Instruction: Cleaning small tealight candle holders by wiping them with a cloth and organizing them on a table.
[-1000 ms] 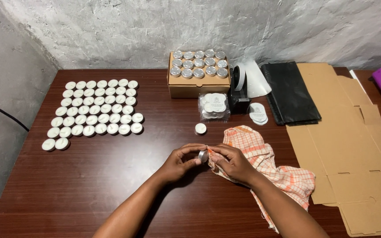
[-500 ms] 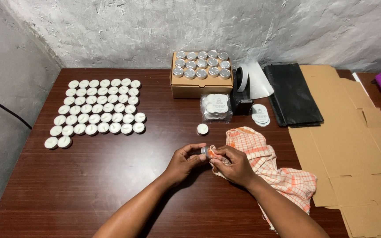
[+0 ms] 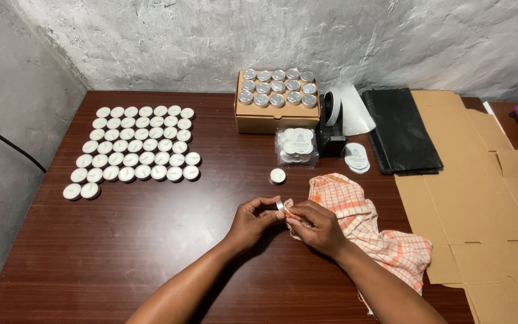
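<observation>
My left hand (image 3: 253, 221) pinches a small tealight candle in a silver cup (image 3: 280, 206) above the table near its middle. My right hand (image 3: 316, 225) presses a corner of an orange and white checked cloth (image 3: 355, 222) against that candle. The rest of the cloth lies spread on the table to the right of my hands. One loose white tealight (image 3: 277, 175) sits just beyond my hands.
Several rows of white tealights (image 3: 133, 150) cover the dark wooden table (image 3: 121, 252) at the left. At the back stand a cardboard box of silver-cupped candles (image 3: 277, 102), a clear bag of tealights (image 3: 297, 146), a label roll (image 3: 343, 111), black bags (image 3: 400, 129) and flattened cardboard (image 3: 481, 198).
My hands stay in the same place with the candle between them; the fingers shift slightly as the cloth rubs it. Nothing else on the table has moved.
</observation>
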